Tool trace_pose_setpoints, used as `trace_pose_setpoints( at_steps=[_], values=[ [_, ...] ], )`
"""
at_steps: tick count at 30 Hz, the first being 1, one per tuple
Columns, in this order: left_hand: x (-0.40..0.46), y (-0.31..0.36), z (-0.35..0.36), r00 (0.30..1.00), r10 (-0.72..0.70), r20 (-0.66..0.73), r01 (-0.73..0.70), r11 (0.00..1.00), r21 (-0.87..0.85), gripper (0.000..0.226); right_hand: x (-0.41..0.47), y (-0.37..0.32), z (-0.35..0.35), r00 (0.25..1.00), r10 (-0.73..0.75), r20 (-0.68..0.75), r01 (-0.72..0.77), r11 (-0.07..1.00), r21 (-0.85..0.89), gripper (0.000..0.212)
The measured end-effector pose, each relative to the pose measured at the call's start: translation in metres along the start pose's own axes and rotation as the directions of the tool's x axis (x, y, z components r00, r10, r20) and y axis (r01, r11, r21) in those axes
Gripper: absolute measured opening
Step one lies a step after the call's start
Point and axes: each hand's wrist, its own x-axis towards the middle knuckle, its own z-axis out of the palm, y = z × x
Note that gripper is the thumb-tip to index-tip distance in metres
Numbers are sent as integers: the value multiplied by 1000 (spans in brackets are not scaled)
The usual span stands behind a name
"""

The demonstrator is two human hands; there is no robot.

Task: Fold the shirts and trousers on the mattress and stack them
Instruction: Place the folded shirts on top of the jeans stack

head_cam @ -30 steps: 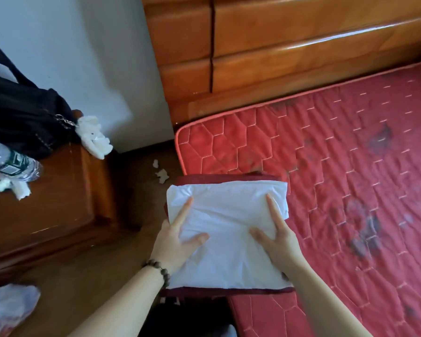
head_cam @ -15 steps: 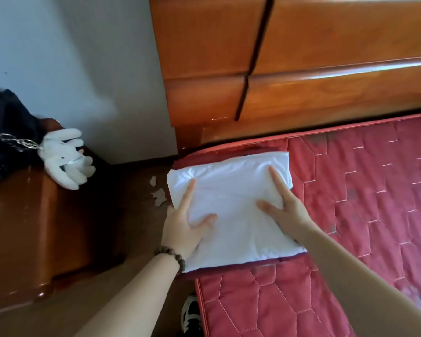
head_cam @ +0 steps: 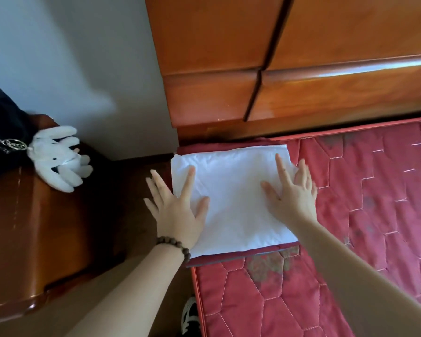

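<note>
My left hand [head_cam: 178, 212] and right hand [head_cam: 291, 198], fingers spread flat, press on the folded white cotton shirt [head_cam: 231, 203], which sits at the head corner of the quilted red mattress [head_cam: 374, 227], against the glossy wooden headboard [head_cam: 301, 69]. Beneath the shirt, a dark maroon folded garment [head_cam: 241, 255] shows only as thin edges; what it is cannot be made out. My left hand's outer fingers overhang the shirt's left side. Left of the shirt, a white glove [head_cam: 58, 159] rests on a wooden nightstand [head_cam: 34, 227], cut off by the frame. Since half a second ago, both hands have opened wider and my right hand has slid towards the shirt's right edge.
</note>
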Motion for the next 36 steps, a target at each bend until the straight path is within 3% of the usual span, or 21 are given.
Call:
trace_pose_setpoints(
  at_steps=[2, 3, 5, 6, 9, 16, 19, 22, 24, 27, 34, 36],
  values=[
    [3, 10, -6, 967, 156, -202, -143, 986, 81, 65, -8, -18, -5, 947, -166, -275, 148, 985, -86, 59],
    [7, 17, -5, 934, 269, -236, -242, 960, 137, 64, -10, -29, -3, 899, -277, -341, 250, 961, -121, 57],
    [14, 31, 2, 890, 429, -155, -389, 891, 234, 60, -8, -54, 9, 848, -439, -297, 402, 898, -179, 55],
    [18, 35, 9, 899, 431, -81, -401, 882, 245, 57, -5, -64, 17, 860, -464, -211, 432, 883, -181, 56],
    [25, 23, 33, 956, 290, 42, -288, 906, 311, 57, 1, -77, 46, 920, -393, 7, 387, 902, -191, 59],
    [28, 10, 51, 948, 318, -25, -297, 908, 297, 60, 10, -67, 66, 916, -400, -14, 393, 905, -164, 58],
    [26, 4, 44, 940, 341, -7, -328, 909, 258, 67, 7, -48, 56, 902, -431, -4, 426, 893, -143, 60],
    [25, -2, 41, 931, 365, 7, -356, 902, 246, 75, -3, -11, 47, 942, -335, -25, 327, 932, -158, 61],
    [24, -1, 42, 929, 369, 14, -359, 894, 269, 77, -5, 3, 45, 956, -291, -17, 290, 955, -69, 61],
    [26, -1, 43, 933, 359, 28, -353, 896, 269, 79, 1, 4, 48, 954, -301, -17, 301, 954, -4, 62],
    [23, 8, 21, 940, 320, 121, -341, 900, 272, 82, -11, -4, 29, 967, -249, 62, 255, 958, -131, 60],
    [10, 4, 4, 942, 305, 140, -334, 900, 281, 85, -32, -11, 18, 972, -229, 46, 232, 970, -76, 61]
  ],
)
